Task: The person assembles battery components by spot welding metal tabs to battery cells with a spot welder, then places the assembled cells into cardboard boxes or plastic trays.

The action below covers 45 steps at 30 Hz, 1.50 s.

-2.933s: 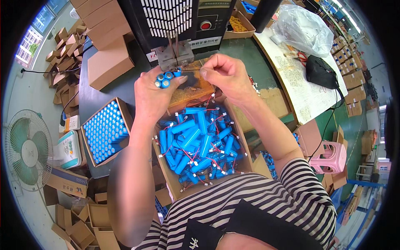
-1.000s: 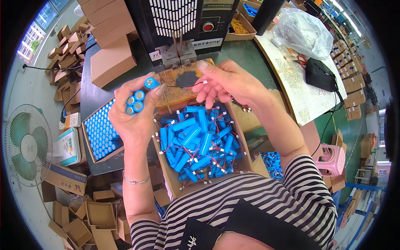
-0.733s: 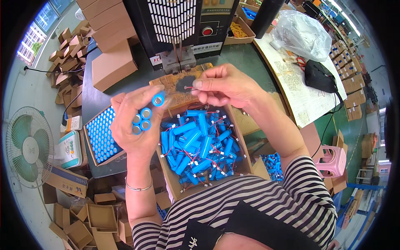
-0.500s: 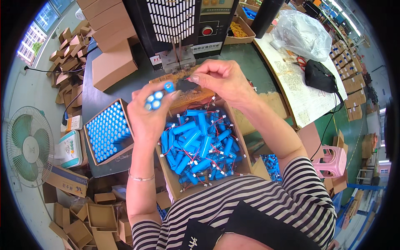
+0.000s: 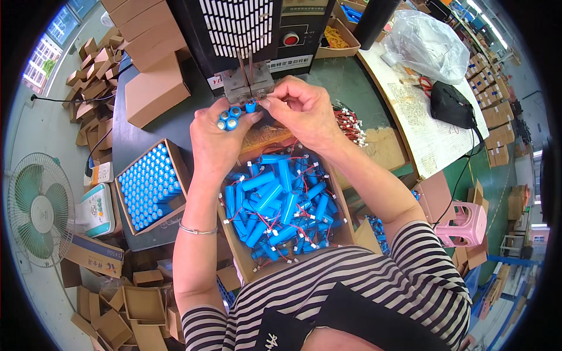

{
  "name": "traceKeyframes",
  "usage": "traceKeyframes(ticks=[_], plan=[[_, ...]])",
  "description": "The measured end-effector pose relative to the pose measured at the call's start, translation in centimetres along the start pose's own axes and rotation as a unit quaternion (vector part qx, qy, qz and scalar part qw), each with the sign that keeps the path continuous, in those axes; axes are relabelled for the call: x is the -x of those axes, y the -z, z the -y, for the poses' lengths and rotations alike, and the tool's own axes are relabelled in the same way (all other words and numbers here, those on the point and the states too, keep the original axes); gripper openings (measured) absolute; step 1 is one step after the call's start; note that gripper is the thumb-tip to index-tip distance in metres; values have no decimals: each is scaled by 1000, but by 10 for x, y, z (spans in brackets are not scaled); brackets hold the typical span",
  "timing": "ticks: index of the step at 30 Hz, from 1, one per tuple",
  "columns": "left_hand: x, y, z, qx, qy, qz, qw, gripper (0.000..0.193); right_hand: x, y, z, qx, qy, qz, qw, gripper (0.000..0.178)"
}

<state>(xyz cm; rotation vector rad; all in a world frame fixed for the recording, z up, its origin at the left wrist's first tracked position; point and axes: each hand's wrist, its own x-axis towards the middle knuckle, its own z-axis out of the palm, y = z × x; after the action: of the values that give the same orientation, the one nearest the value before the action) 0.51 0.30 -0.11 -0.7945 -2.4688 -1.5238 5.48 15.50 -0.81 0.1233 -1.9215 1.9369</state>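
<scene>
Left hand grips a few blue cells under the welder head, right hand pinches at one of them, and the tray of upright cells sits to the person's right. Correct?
Not quite: the head view shows the tray of upright cells on the person's left, not right. The rest holds: left hand grips the blue cells under the welder head, right hand pinching one.

Blue cells (image 5: 229, 119): smooth, glossy plastic sleeves. Box (image 5: 240, 257) beneath them: matt brown cardboard. Welder head (image 5: 246, 88), upper centre: dull grey metal.

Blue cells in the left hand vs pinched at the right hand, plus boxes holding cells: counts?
Blue cells in left hand: 3
Blue cell at right hand fingertips: 1
Cardboard boxes holding cells: 2
Total: 6
</scene>
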Motion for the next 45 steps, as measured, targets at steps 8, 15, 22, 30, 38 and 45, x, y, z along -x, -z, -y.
traceKeyframes(ticks=[8, 15, 22, 30, 38, 45], plan=[[0, 0, -1, 16, -3, -5, 1000, 26, 0, 1, -5, 14, 7, -11, 1000, 11], [8, 14, -19, 83, 71, 53, 993, 25, 3, 18, 13, 1, -56, 18, 998, 19], [26, 23, -14, 226, -50, 153, 961, 17, 23, 184, -18, 421, -173, -44, 890, 20], [24, 13, -12, 45, -65, 77, 994, 22, 27, 180, -40, 559, -188, 17, 807, 13], [25, 7, -11, 81, -34, 26, 996, 26, 32, 188, -24, 572, -115, -12, 812, 6], [26, 5, -13, 83, 29, 3, 996, 20, 31, 216, -1, 527, -119, 0, 841, 16]])
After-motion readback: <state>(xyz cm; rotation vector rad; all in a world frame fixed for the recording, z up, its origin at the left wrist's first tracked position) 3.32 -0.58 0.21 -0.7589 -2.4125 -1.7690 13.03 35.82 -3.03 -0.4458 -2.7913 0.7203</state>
